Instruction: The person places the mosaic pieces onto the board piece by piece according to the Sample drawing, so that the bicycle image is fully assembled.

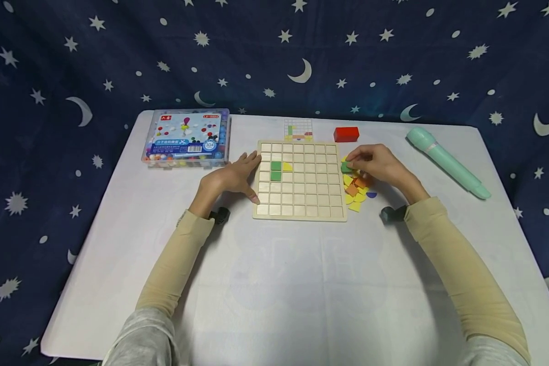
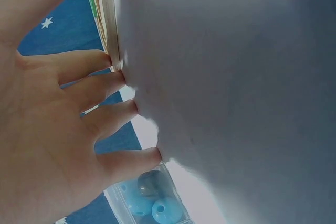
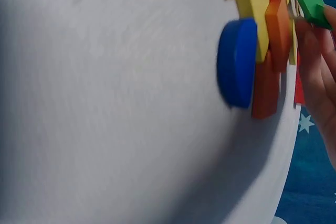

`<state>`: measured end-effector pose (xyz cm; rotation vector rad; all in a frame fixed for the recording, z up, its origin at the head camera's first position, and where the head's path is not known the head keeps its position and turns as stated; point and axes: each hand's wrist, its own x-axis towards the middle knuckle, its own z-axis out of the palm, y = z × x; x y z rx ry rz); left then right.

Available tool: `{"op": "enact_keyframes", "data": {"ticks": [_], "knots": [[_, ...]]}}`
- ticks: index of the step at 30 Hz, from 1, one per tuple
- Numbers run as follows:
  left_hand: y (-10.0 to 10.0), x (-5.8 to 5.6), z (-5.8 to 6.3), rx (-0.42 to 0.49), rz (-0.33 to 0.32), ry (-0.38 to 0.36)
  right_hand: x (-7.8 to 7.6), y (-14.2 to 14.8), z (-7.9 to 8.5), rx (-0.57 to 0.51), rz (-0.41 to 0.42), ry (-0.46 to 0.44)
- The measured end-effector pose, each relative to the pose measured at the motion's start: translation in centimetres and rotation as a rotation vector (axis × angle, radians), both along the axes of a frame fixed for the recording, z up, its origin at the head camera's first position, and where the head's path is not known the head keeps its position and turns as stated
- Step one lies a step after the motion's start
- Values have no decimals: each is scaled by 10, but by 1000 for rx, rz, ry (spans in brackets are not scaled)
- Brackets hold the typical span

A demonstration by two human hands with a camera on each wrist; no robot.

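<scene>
A wooden grid board (image 1: pixel 302 198) lies on the white table with two green squares (image 1: pixel 276 166) and a yellow quarter-round tile (image 1: pixel 286 167) in its upper left cells. My left hand (image 1: pixel 231 178) rests along the board's left edge, fingers spread and fingertips on the tabletop in the left wrist view. Between thumb and fingers, my right hand (image 1: pixel 378 161) pinches a green square tile (image 3: pixel 311 7) by the board's right edge. Below that hand is a pile of yellow and orange tiles (image 1: pixel 349 181), with a blue half-round tile (image 3: pixel 236 64) at its side.
Behind the board lie a printed grid card (image 1: pixel 298 128) and a red block (image 1: pixel 346 134). A clear plastic box of colored beads (image 1: pixel 187 137) stands at back left. At right lies a mint-green rod with a rounded head (image 1: pixel 453 165). Dark starry cloth (image 1: pixel 256 51) hangs behind the table.
</scene>
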<state>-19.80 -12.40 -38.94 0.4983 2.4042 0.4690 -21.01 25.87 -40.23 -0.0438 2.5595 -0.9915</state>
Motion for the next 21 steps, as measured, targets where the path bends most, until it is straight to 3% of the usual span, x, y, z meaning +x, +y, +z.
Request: {"op": "enact_keyframes", "data": {"ticks": [7,21], "knots": [[0,1,1,4,0,5,2,-8,1,-87,-36,-45],[0,0,0,12,0,6,4,-34,7,-158,32,-110]]}}
